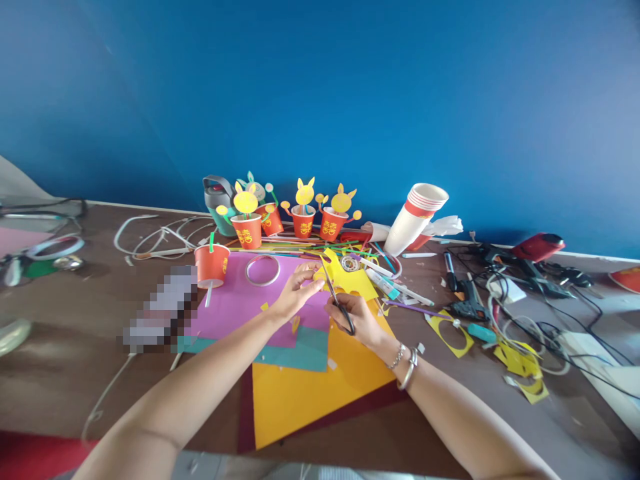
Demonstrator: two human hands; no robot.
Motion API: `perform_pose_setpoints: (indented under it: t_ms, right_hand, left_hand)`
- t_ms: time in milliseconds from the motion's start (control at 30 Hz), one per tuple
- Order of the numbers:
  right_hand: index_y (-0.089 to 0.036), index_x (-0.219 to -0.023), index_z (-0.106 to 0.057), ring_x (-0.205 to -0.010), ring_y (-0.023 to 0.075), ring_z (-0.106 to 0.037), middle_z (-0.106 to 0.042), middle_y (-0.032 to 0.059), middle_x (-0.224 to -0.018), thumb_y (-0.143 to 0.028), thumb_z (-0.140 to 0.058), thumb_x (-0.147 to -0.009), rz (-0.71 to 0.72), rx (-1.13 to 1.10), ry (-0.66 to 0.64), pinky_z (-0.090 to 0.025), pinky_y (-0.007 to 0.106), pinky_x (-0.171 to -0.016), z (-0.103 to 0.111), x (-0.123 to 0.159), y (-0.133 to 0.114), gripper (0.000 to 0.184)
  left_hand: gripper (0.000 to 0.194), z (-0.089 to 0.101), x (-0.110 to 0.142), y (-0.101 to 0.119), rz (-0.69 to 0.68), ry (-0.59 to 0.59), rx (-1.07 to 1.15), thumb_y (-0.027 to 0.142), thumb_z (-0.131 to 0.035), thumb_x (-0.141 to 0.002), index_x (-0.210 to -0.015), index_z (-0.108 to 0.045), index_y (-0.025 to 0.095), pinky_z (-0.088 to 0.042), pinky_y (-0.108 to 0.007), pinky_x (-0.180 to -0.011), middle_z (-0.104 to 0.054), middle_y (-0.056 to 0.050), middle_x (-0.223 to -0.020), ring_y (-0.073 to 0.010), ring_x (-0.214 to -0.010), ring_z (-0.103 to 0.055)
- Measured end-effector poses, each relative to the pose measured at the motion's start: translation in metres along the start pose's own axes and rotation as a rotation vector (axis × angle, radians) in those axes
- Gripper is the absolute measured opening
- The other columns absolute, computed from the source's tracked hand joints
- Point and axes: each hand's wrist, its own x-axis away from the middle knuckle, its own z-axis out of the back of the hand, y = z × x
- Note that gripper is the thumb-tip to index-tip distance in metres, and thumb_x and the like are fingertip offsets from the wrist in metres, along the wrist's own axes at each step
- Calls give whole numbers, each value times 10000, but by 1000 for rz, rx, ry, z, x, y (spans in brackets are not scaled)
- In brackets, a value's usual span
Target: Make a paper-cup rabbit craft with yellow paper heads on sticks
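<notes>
My left hand (299, 291) pinches a small piece of yellow paper (320, 273) over the coloured sheets. In my right hand (356, 316) is a pair of scissors (338, 303), fingers closed round its handles. The blades point up and away from me, right at the yellow piece; whether they are cutting into it I cannot tell. Just beyond the hands lies a larger cut yellow sheet (357, 283) with a tape roll (351, 264) on it. Beneath are a purple sheet (235, 300), a teal sheet (305, 357) and an orange-yellow sheet (310, 393).
Red paper cups with yellow animal-head figures (249, 232) line the wall, near a tall cup stack (417, 217). A red cup (212, 265) with a straw stands left. Glue guns (470, 303), cables and yellow offcuts (453, 333) crowd the right. A pixelated object (163, 310) lies left.
</notes>
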Motion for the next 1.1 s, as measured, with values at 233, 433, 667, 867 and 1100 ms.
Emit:
perform_pose_setpoints:
  t_ms: [233, 433, 667, 867, 1100]
  right_hand:
    - [-188, -645, -499, -429, 62, -298, -382, -71, -483, -486, -716, -720, -9, -23, 5, -229, 230, -423, 0, -1, 2, 376]
    - [-186, -620, -496, -432, 66, -312, -385, -61, -487, -463, -703, -743, 9, -28, 12, -237, 229, -422, -1, -2, 8, 368]
    - [-187, -672, -518, -407, 67, -339, -402, -64, -482, -442, -711, -739, -25, -67, 1, -250, 224, -405, -3, -3, 9, 327]
    - [-180, -685, -517, -434, 59, -348, -414, -67, -511, -461, -749, -694, -11, -117, 25, -265, 218, -420, -4, -5, 9, 364]
    - [-174, -673, -507, -459, 53, -313, -393, -68, -526, -477, -742, -699, -2, -98, 13, -242, 219, -433, -2, -4, 6, 384]
  left_hand:
    - [270, 0, 0, 2, -2, 14, 34, 441, -637, -762, -635, -657, 203, -381, -409, -1021, -638, -68, -1103, -253, -1143, -520]
    - [253, -3, 3, 5, 24, 8, 94, 451, -618, -797, -788, -698, 212, -411, -400, -988, -632, -71, -1083, -246, -1112, -535]
    - [262, -4, 3, 5, -43, -9, 88, 450, -608, -818, -772, -694, 207, -400, -412, -1007, -642, -71, -1063, -239, -1091, -550]
    - [234, -5, 3, 3, -15, -54, 61, 418, -626, -800, -741, -686, 200, -370, -417, -1037, -642, -81, -1118, -260, -1176, -504]
    - [218, -3, 2, 0, 33, -50, 80, 398, -638, -777, -733, -682, 190, -388, -392, -1000, -630, -74, -1156, -267, -1163, -504]
